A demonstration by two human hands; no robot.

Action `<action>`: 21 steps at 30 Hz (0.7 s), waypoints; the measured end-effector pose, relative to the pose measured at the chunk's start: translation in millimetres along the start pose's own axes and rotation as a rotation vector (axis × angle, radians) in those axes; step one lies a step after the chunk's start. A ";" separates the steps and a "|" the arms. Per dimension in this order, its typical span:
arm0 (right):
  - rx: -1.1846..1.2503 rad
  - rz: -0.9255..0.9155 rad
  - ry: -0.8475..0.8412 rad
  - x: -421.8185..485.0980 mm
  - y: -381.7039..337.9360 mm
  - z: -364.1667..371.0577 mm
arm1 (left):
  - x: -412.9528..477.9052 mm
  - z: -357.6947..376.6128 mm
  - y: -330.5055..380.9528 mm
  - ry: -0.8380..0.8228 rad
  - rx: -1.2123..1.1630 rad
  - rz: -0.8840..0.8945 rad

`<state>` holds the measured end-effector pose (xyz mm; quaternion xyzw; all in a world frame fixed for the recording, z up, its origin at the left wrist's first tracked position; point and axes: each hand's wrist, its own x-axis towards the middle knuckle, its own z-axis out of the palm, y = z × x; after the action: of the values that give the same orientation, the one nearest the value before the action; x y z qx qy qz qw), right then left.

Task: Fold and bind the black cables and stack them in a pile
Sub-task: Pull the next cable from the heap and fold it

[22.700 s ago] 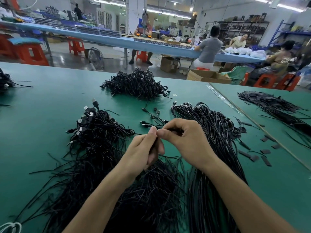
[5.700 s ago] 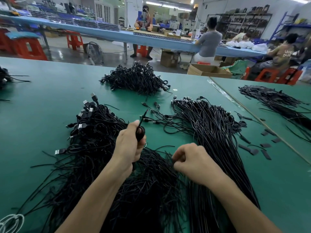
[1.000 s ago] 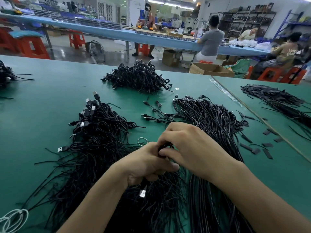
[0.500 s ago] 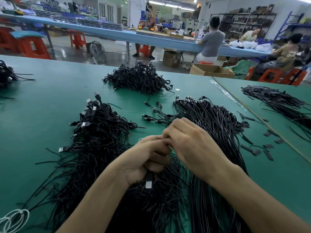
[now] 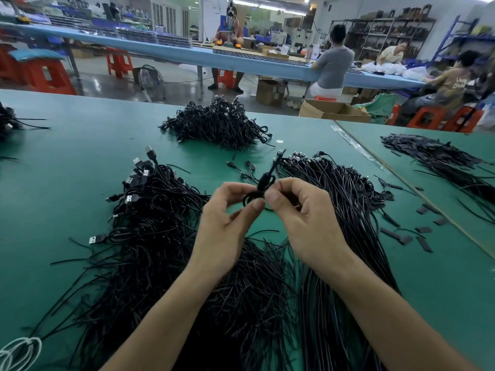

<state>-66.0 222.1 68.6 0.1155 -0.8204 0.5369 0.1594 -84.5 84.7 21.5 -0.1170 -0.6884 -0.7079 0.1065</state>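
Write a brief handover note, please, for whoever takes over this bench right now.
Left hand and right hand: both pinch one folded cable above the green table; whether it is tied yet is not clear.
Straight cables lie on the right, thin loose strands nearest, a looped heap with USB plugs on the left, another pile farther back.
Done: many bundles, apparently. Left: finish binding this one, pile it, then the large straight stock.
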 end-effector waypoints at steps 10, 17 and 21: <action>0.299 0.187 -0.170 -4.4 7.8 4.1 | -0.9 -1.1 11.5 -0.032 -0.098 -0.005; 0.282 0.240 -0.175 -6.9 18.9 2.7 | -6.0 -0.7 17.9 -0.083 -0.301 -0.014; 0.263 0.201 -0.113 -3.2 20.7 -1.5 | -6.4 1.6 10.4 -0.033 0.045 0.114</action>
<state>-70.3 231.8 50.4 0.0830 -0.7582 0.6454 0.0420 -75.1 86.0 29.5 -0.1654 -0.6980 -0.6830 0.1378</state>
